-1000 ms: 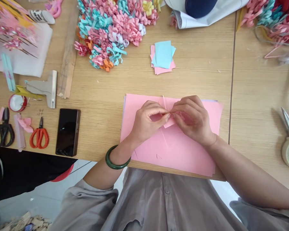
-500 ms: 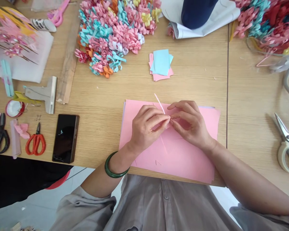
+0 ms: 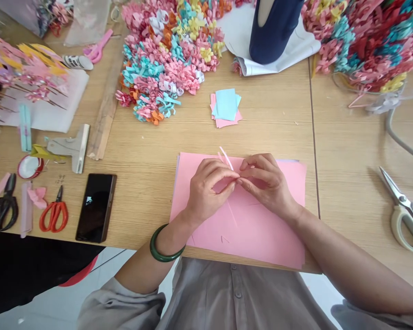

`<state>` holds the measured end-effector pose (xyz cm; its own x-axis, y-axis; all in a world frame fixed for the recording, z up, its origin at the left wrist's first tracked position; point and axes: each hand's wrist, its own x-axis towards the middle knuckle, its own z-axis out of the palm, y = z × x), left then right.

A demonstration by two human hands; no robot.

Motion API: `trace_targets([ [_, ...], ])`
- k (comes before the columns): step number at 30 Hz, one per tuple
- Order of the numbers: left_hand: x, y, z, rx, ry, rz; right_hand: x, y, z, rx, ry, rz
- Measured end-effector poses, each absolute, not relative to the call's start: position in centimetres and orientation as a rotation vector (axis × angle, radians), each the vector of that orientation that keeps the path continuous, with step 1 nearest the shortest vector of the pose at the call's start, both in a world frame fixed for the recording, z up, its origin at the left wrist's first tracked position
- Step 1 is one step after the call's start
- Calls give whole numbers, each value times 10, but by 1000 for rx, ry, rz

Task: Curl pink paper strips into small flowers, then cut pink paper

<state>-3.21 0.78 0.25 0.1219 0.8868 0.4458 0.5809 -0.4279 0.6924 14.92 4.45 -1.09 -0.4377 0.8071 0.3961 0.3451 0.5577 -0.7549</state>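
Observation:
Over a pink paper sheet (image 3: 271, 238), my left hand (image 3: 211, 185) and my right hand (image 3: 266, 181) meet with thumbs and fingers pinched together. A thin pink paper strip (image 3: 226, 158) pokes up behind my left fingers and seems to run into the pinch. The small part between the fingertips is mostly covered. Another narrow pink strip (image 3: 232, 214) lies on the sheet below the hands, and tiny paper scraps (image 3: 225, 239) rest closer to me.
Beyond the sheet is a small stack of blue and pink paper squares (image 3: 226, 105). Curled paper flowers (image 3: 172, 59) are heaped behind. A phone (image 3: 95, 207), red-handled scissors (image 3: 54, 215) and a metal clip (image 3: 76, 147) lie left; white-handled scissors (image 3: 408, 215) lie right.
The view has tilted up slightly, so the table things sit lower in the picture. Both hands keep pinching together, their fingertips shifted a little; a second strip end shows behind the left fingers.

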Motion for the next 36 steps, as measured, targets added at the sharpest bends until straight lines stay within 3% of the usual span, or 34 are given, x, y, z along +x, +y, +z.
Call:
trace_targets([
  [8,-35,2,6,1751,1665,1480,154,45,-8,-1023,-1880,836],
  [16,-33,0,10,1165,1186,977,156,45,-5,-903,-1919,768],
  [22,-30,1,6,947,1168,977,154,44,-4,-790,-2004,576],
  [36,-30,1,1,1039,1310,1020,152,43,-8,-753,-2085,424],
])
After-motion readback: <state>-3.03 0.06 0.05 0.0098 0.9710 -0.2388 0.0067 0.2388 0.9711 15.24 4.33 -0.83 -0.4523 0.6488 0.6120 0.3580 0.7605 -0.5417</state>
